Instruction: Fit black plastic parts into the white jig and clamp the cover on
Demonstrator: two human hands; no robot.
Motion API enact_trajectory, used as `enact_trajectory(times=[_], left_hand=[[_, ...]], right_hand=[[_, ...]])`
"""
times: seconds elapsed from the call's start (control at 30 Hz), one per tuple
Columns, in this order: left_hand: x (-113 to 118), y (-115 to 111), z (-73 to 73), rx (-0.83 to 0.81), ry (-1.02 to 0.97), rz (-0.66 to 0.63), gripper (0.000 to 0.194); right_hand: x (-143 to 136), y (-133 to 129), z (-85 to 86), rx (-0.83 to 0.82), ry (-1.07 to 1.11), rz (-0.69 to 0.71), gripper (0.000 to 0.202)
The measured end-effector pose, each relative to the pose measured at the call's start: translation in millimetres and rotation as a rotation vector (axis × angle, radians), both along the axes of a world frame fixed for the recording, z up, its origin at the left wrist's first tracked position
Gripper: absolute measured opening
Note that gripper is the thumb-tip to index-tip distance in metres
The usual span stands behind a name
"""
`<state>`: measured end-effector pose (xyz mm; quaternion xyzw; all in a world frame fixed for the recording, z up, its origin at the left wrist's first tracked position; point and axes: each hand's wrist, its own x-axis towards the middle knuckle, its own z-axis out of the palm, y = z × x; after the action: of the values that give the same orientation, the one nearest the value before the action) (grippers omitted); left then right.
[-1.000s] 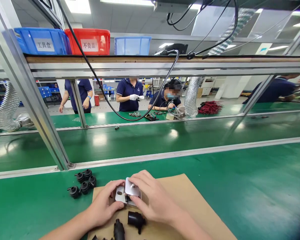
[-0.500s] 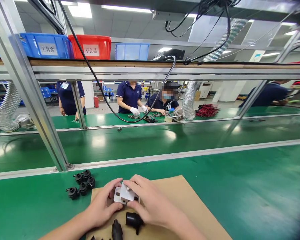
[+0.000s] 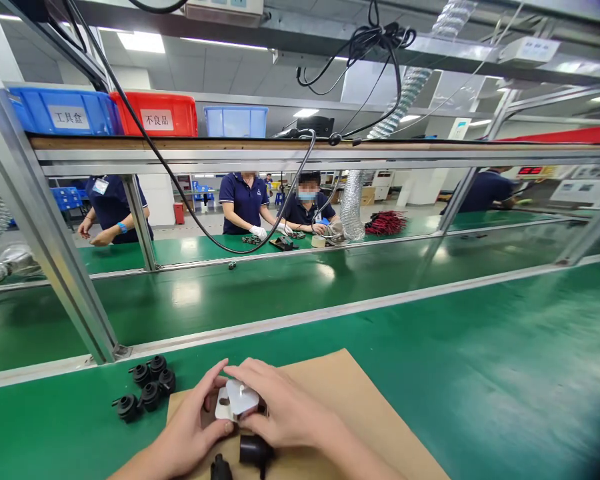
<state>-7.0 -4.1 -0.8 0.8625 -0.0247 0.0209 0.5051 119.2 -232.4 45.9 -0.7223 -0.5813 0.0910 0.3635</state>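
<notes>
The blue bin [image 3: 63,112] bears a label reading 工具盒; the red bin [image 3: 155,115] bears one reading 不良品.

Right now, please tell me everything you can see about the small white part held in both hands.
The white part looks like smooth plastic, flat and roughly square with rounded corners. A small hole shows near its left edge and a short peg stands up from its top face. It is held tilted just above the brown cardboard sheet. The left hand grips its left side, and the right hand covers its right side. Its underside is hidden.
</notes>
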Motion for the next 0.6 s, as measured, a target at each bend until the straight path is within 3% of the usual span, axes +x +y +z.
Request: enact_trajectory(times=[0.07,0.13,0.23,0.3,0.37,0.43,0.5,0.6], left_hand=[[0.3,-1.3,2.1,-0.044,0.005,-0.013,0.083],[0.4,-2.4,4.1,-0.078,-0.001,-0.025,0.084],[0.5,-2.9,5.8,-0.069,-0.004,-0.030,0.088],[0.3,-2.9,5.8,-0.029,0.000,-0.020,0.090],[0.0,-2.9,5.1,-0.034,-0.002,-0.026,0.091],[-0.4,-3.1,4.4,-0.067,-0.015,-0.039,0.092],[-0.9,-3.7,4.1,-0.081,-0.019,-0.042,0.092],[-1.2,-4.8,4.5,-0.096,-0.015,-0.042,0.093]], right_hand=[[-0.2,-0.9,1.5,-0.060,-0.065,-0.080,0.101],[0.9,-3.2,2.7,-0.040,-0.035,-0.018,0.115],[4.1,-5.5,2.8,0.034,0.054,0.105,0.100],[5.8,-5.0,1.2,0.001,-0.019,0.021,0.093],[6.5,-3.8,-0.6,-0.017,-0.088,-0.053,0.110],[5.9,-2.9,-1.4,0.024,-0.056,0.021,0.120],[4.1,-2.2,-0.9,0.049,-0.011,0.083,0.110],[0.5,-1.8,1.7,-0.004,-0.121,-0.042,0.098]])
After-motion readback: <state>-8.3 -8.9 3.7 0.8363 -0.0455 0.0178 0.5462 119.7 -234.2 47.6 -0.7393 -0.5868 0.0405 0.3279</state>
